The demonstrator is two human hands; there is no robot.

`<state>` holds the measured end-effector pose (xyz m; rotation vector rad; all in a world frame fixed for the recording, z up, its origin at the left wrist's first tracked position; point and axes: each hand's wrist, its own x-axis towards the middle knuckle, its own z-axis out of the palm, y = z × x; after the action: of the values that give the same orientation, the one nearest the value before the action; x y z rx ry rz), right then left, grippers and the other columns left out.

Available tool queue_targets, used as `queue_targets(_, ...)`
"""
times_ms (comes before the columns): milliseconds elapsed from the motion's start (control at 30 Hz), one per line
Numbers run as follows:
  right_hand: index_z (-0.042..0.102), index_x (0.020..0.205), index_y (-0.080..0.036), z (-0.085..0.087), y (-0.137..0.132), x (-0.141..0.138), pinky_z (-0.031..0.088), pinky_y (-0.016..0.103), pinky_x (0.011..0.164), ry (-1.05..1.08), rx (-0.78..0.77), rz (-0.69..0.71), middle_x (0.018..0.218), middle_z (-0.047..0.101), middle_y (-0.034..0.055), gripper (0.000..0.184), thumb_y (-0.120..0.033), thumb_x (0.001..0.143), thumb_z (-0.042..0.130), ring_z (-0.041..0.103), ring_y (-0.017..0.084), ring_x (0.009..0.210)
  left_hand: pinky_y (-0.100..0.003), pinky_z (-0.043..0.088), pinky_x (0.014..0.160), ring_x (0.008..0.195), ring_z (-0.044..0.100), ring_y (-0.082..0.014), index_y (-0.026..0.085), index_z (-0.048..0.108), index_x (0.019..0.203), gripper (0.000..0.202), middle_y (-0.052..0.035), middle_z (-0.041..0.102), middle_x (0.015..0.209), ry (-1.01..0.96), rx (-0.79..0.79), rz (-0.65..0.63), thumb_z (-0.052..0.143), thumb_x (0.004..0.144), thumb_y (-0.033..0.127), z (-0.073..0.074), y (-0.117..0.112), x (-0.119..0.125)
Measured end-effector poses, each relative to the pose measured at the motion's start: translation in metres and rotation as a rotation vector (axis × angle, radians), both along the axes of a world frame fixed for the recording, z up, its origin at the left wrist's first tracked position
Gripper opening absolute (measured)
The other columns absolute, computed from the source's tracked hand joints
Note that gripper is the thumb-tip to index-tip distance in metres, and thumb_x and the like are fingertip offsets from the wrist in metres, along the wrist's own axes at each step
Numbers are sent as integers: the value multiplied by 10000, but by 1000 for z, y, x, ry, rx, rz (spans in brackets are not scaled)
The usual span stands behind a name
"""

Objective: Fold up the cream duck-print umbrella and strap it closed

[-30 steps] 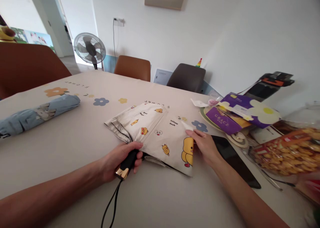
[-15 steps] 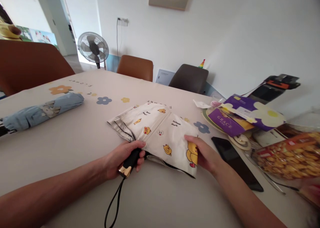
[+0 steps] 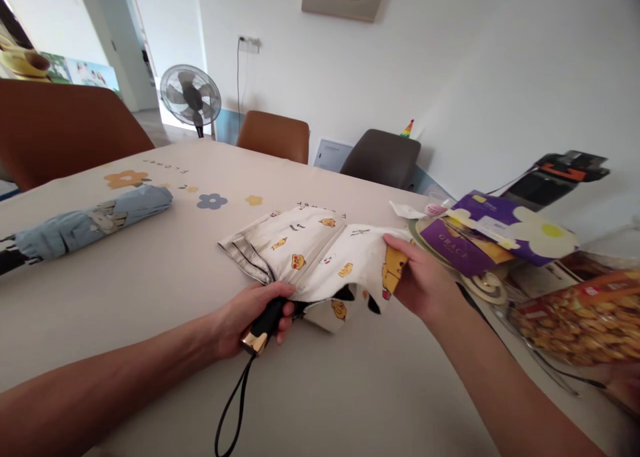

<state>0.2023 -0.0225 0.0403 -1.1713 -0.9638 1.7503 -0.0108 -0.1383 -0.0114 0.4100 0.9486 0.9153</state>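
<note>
A folding umbrella (image 3: 305, 257), white with yellow duck prints, lies loosely folded above the table in front of me. My left hand (image 3: 267, 313) wraps round its black handle, which has a gold end and a black wrist strap (image 3: 240, 403) hanging down. With thumb and fingers, my right hand (image 3: 413, 273) pinches the right edge of the canopy cloth and lifts it. Under that raised panel another fold and the dark lining show. Farther left on the table rests a blue folded umbrella (image 3: 95, 223), apart from both hands.
At the right stand a purple box (image 3: 450, 243), a bag of nut-like snacks (image 3: 585, 310) and cables. A dark phone (image 3: 480, 303) is mostly hidden behind my right forearm. Beyond the flower-printed table (image 3: 200, 270) are chairs and a fan (image 3: 191, 97).
My right hand has raised the canopy's right edge up and slightly away, so the panel bends and a lower fold shows. My left hand keeps its hold on the handle.
</note>
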Motion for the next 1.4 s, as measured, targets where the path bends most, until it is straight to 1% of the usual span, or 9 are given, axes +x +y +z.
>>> queue_targets(133, 623, 798, -171, 12, 4, -35, 543, 306, 652, 116, 37, 84, 784, 682, 45, 72, -219, 787, 571, 647, 198, 747, -202, 407, 397, 466, 432, -76, 131, 501, 601, 247, 9, 457, 563, -34, -17, 2, 560, 761, 310, 1, 2, -1)
queue_targets(367, 583, 787, -105, 18, 11, -87, 542, 289, 549, 158, 44, 246, 712, 657, 82, 154, -158, 851, 453, 620, 164, 601, -186, 417, 373, 433, 442, -75, 131, 523, 588, 298, 9, 474, 510, 14, -98, -98, 613, 688, 397, 8, 2, -5)
queue_targets(533, 556, 795, -107, 16, 12, -110, 564, 333, 581, 179, 48, 266, 727, 668, 100, 153, -145, 859, 422, 635, 185, 633, -188, 395, 326, 377, 412, -69, 144, 493, 552, 390, 26, 466, 464, 219, -63, -64, 718, 594, 460, 9, 1, -2)
queue_targets(733, 540, 797, -125, 9, 12, -129, 571, 326, 614, 224, 46, 255, 708, 662, 78, 143, -167, 866, 421, 645, 172, 631, -207, 395, 310, 353, 418, -82, 142, 501, 527, 380, 14, 481, 442, 336, -73, -30, 656, 640, 470, 9, 1, -2)
queue_targets(867, 556, 814, -132, 7, 11, -133, 551, 392, 746, 264, 97, 437, 840, 677, 122, 173, -262, 875, 458, 663, 221, 799, -209, 394, 301, 362, 424, -85, 138, 503, 520, 334, 15, 477, 453, 320, -96, -5, 596, 688, 411, 11, 2, -1)
queue_targets(967, 595, 857, -136, 9, 12, -129, 525, 401, 815, 271, 150, 530, 928, 674, 122, 150, -252, 847, 500, 647, 224, 882, -199, 384, 301, 364, 421, -80, 137, 501, 525, 325, 18, 472, 458, 270, -106, -7, 585, 700, 398, 11, 2, -1)
queue_targets(1033, 617, 877, -140, 12, 17, -118, 524, 395, 810, 252, 207, 482, 932, 671, 107, 146, -229, 825, 513, 646, 214, 864, -188, 374, 305, 364, 412, -71, 140, 490, 528, 319, 26, 461, 463, 204, -103, -19, 592, 700, 388, 9, 2, -2)
queue_targets(1267, 604, 808, -194, 13, 45, -37, 492, 379, 840, 19, 404, -51, 935, 647, 50, 82, -249, 763, 565, 605, 209, 959, -141, 319, 284, 317, 364, -39, 149, 459, 511, 321, 43, 402, 433, -228, -9, -138, 549, 752, 340, 12, 6, -20)
queue_targets(1400, 603, 827, -228, 0, 50, 1, 477, 362, 857, -42, 367, -163, 1066, 619, 36, 171, -386, 776, 562, 522, 214, 1110, -168, 318, 252, 284, 432, -82, 156, 446, 456, 399, 11, 421, 414, -545, 195, -290, 510, 757, 409, 14, 3, -32)
